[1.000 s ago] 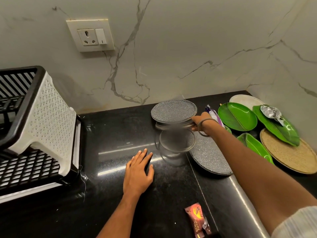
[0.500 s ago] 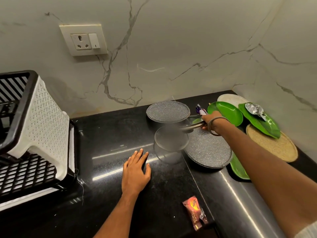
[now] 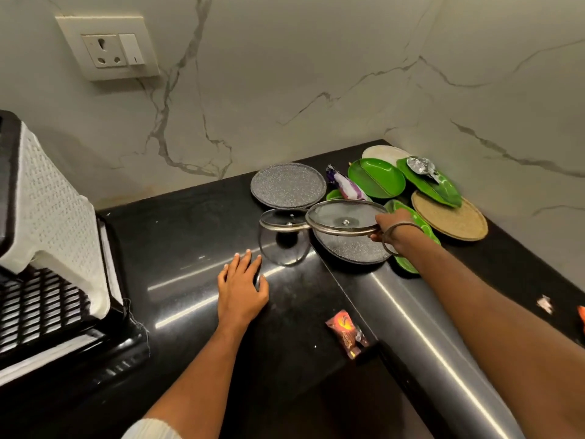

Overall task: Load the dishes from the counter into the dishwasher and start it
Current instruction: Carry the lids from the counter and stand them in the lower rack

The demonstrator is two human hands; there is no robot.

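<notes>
Far to the left of the left hand (image 3: 242, 288) stands a black and white dish rack (image 3: 47, 248). That hand lies flat on the black counter (image 3: 177, 248), fingers straight and spread a little. Just beyond its fingertips sits a small glass lid (image 3: 285, 239), with a grey speckled plate (image 3: 288, 185) behind it. The right hand (image 3: 391, 226) grips the rim of a larger glass lid (image 3: 345, 218), held level over another speckled plate (image 3: 354, 248). Past that hand lie green leaf-shaped plates (image 3: 376, 177) and a woven mat (image 3: 449, 215).

Left hand (image 3: 242, 288) flat, right hand (image 3: 390, 228) pinching, arm outstretched
</notes>
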